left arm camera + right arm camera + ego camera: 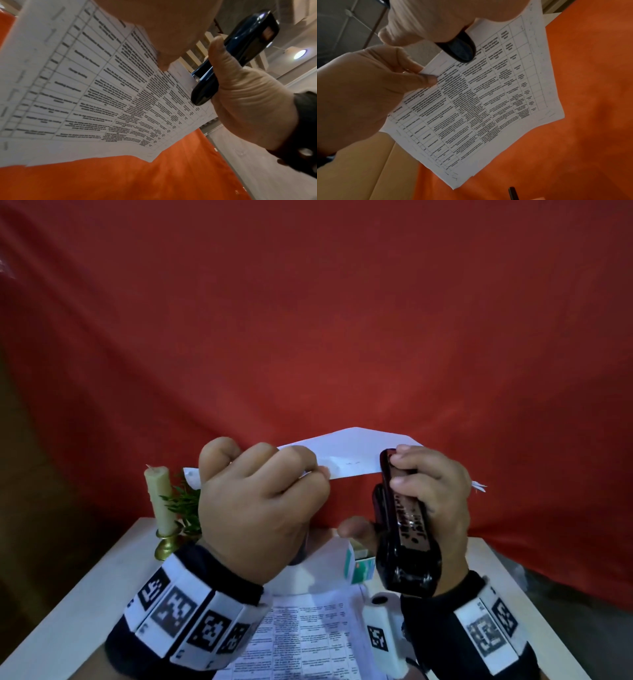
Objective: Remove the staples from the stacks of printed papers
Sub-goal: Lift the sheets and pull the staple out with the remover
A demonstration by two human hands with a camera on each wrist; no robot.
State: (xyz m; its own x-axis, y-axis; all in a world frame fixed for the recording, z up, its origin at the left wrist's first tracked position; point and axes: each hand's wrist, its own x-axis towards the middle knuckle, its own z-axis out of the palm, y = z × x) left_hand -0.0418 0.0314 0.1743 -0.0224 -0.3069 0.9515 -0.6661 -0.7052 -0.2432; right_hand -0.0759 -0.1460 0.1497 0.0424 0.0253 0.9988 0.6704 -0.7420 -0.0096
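Note:
My left hand [260,494] pinches a stack of printed papers [346,455] by its near edge and holds it up in the air, the printed tables facing down [96,86] [471,102]. My right hand [428,494] grips a glossy black stapler [404,529] whose front end sits at the papers' edge near the corner [460,50] [223,70]. Several staple marks line the sheet margins. The staple under the stapler's tip is hidden.
Below my hands, more printed sheets [308,635] lie on a white table [102,570]. A small green and white box [359,566], a candle on a brass holder [161,501] and a green sprig [185,505] stand behind. Red cloth [308,320] hangs at the back.

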